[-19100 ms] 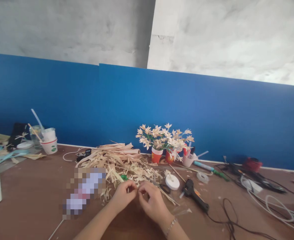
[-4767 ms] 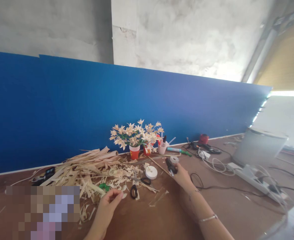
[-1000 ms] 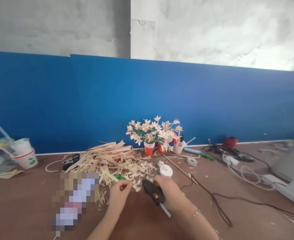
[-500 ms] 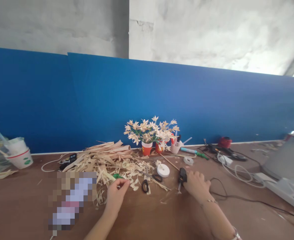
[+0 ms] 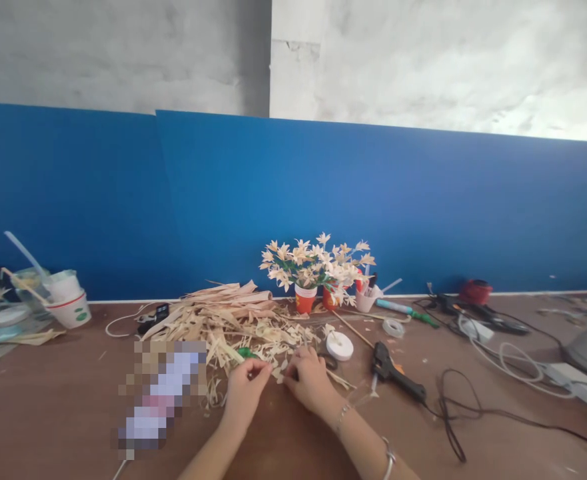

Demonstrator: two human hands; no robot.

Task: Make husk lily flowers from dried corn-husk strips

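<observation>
My left hand (image 5: 247, 387) is pinched closed at the front edge of a pile of dry husk strips (image 5: 223, 317); what its fingertips hold is too small to name. Close beside it on the right, my right hand (image 5: 310, 379) is over the scissors (image 5: 330, 362), mostly covering them, with its fingers bent down near small husk scraps. Whether it grips anything is hidden. A black glue gun (image 5: 396, 373) lies on the table to the right, touched by neither hand. A green item (image 5: 246, 353) sits just behind my left hand.
Pale husk flowers stand in a red paper cup (image 5: 305, 300) behind the pile. A white disc (image 5: 340, 346), tape roll (image 5: 393, 328) and cables (image 5: 503, 413) lie rightward. At the left are a white cup (image 5: 70, 311) and a blurred-out object (image 5: 166, 400).
My right hand has left the glue gun and moved left to the scissors, beside my left hand. My left hand keeps its pinch. The view has shifted slightly left.
</observation>
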